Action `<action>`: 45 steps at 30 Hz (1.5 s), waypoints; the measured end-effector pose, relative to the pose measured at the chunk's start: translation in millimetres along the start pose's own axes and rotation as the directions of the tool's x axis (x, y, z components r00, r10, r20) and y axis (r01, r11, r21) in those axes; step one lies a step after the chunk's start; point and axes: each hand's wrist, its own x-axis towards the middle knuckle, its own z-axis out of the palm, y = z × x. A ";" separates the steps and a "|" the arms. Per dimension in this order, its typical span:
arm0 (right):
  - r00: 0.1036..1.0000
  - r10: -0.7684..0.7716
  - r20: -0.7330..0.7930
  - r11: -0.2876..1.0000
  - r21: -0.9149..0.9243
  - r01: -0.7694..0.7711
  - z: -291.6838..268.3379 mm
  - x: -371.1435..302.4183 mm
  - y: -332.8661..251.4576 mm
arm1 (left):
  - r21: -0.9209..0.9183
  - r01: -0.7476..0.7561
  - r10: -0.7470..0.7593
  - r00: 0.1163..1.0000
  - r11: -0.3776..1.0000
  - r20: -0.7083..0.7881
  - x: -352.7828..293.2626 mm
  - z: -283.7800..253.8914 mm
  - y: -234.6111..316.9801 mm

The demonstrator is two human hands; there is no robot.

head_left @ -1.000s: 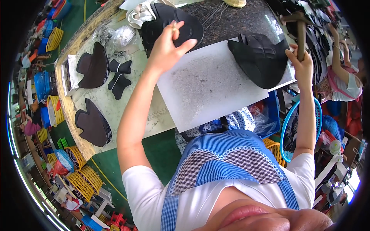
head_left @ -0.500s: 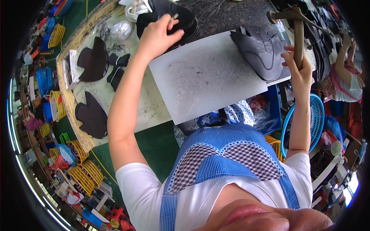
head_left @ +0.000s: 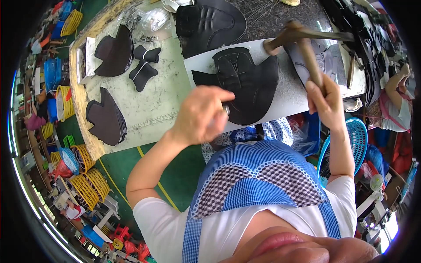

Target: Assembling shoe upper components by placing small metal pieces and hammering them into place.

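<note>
In my right hand (head_left: 325, 103), fingers are wrapped round the wooden handle of a hammer (head_left: 312, 63), its metal head raised over the right side of a white board (head_left: 287, 96). A black shoe upper (head_left: 258, 94) lies flat across that board. Over the upper's left lower edge is my left hand (head_left: 197, 115), slightly blurred, with its fingers curled in around a small metal piece (head_left: 226, 108). The piece's exact kind does not show. Partly hidden behind the hammer sits a grey shoe upper (head_left: 325, 59). More black uppers (head_left: 215, 28) lie beyond the board.
Stacked dark leather pieces (head_left: 116, 52) and another stack (head_left: 106, 118) lie on the table's left, beside two tied black bundles (head_left: 144, 75). A clear plastic bag (head_left: 154, 18) sits behind. A blue basket (head_left: 357, 140) stands at right; black pieces (head_left: 372, 74) hang nearby.
My left hand has come back from the far pile toward me, and a black upper now lies on the board. The hammer has tilted over to the left in my right hand.
</note>
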 end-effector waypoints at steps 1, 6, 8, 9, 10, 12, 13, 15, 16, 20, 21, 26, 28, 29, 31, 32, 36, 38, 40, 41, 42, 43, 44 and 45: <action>0.998 0.019 0.052 0.999 -0.051 -0.016 4.2 2.8 0.0 | 0.090 0.017 -0.010 0.997 0.996 -0.075 10.8 -4.2 -7.5; 0.962 -0.249 0.111 0.802 -0.534 0.269 32.0 12.8 7.2 | -0.514 0.551 -0.654 0.756 0.658 -0.026 57.0 -14.4 -26.3; 0.962 -0.243 0.123 0.806 -0.527 0.271 31.8 13.0 7.7 | -0.556 0.479 -0.594 0.804 0.679 -0.032 56.5 7.6 -41.5; 0.960 -0.242 0.137 0.809 -0.518 0.278 31.7 13.2 7.8 | -0.594 0.403 -0.531 0.846 0.696 -0.048 54.5 14.9 -47.1; 0.962 -0.236 0.138 0.812 -0.516 0.273 31.0 14.0 7.4 | -0.462 0.443 -0.514 0.857 0.768 -0.031 48.3 13.9 -50.9; 0.965 -0.220 0.139 0.824 -0.503 0.261 28.9 15.5 7.0 | -0.464 0.435 -0.503 0.864 0.772 -0.026 48.4 14.1 -56.5; 0.968 -0.213 0.137 0.828 -0.501 0.253 28.8 16.0 6.9 | -0.464 0.422 -0.491 0.871 0.779 -0.031 48.5 13.7 -59.3; 0.968 -0.193 0.160 0.831 -0.498 0.248 26.2 17.4 6.8 | -0.500 0.458 -0.515 0.857 0.735 0.028 50.3 10.1 -64.8; 0.969 -0.189 0.161 0.832 -0.498 0.245 25.5 17.5 7.6 | -0.528 0.490 -0.533 0.842 0.693 0.082 50.9 9.1 -66.0; 0.969 -0.184 0.166 0.844 -0.479 0.242 24.0 18.9 9.7 | -0.527 0.500 -0.536 0.839 0.688 0.096 51.3 9.6 -66.7; 0.971 -0.170 0.167 0.857 -0.462 0.229 23.7 19.1 9.4 | -0.524 0.488 -0.539 0.840 0.698 0.063 52.0 10.6 -65.4; 0.990 -0.106 0.091 0.953 -0.274 0.127 20.7 14.9 -8.6 | -0.144 0.326 -0.333 0.942 0.934 -0.031 53.9 13.6 -58.6; 0.936 -0.350 0.032 0.930 -0.106 0.351 16.6 14.0 -26.5 | 0.044 0.240 -0.237 0.969 0.970 -0.062 54.2 16.0 -54.4; 0.857 -0.513 0.045 0.858 -0.010 0.514 13.4 14.6 -25.1 | 0.230 0.141 -0.129 0.990 0.963 -0.065 55.9 16.7 -52.2; 0.688 -0.724 0.050 0.654 -0.269 0.707 31.9 24.5 -27.1 | 0.336 0.076 -0.063 0.997 0.939 -0.049 56.4 19.9 -51.0; 0.897 -0.410 0.163 0.799 -0.411 0.440 33.6 21.3 -17.3 | 0.396 0.017 0.001 0.999 0.918 -0.045 56.5 22.3 -53.2; 0.986 -0.162 0.030 0.973 -0.161 0.164 28.7 20.7 -17.4 | -0.360 0.596 -0.642 0.767 0.718 -0.012 59.7 18.8 -58.3; 0.997 -0.080 -0.007 0.992 -0.100 0.079 22.4 18.2 -15.8 | -0.583 0.497 -0.609 0.793 0.642 0.006 55.7 17.7 -67.1; 0.998 -0.047 -0.032 0.997 -0.059 0.045 19.0 15.3 -13.3 | -0.576 0.491 -0.595 0.803 0.653 0.010 54.8 17.9 -66.2; 0.999 -0.039 -0.029 0.996 -0.081 0.036 16.8 15.3 -11.4 | -0.566 0.488 -0.584 0.812 0.665 0.014 55.7 18.0 -67.1; 0.999 -0.031 -0.027 0.994 -0.104 0.028 14.9 15.6 -9.3 | -0.565 0.488 -0.583 0.813 0.666 0.015 56.7 18.1 -67.4; 0.999 -0.031 -0.028 0.994 -0.102 0.028 13.8 16.5 -5.9 | -0.553 0.484 -0.575 0.818 0.678 0.011 57.5 18.2 -67.5; 0.998 -0.049 -0.026 0.992 -0.120 0.045 13.4 16.2 -2.6 | -0.541 0.478 -0.566 0.824 0.692 0.005 57.7 17.6 -66.3; 0.998 -0.066 -0.023 0.989 -0.137 0.063 13.0 16.2 -1.1 | -0.540 0.477 -0.565 0.825 0.693 0.004 57.8 16.9 -65.2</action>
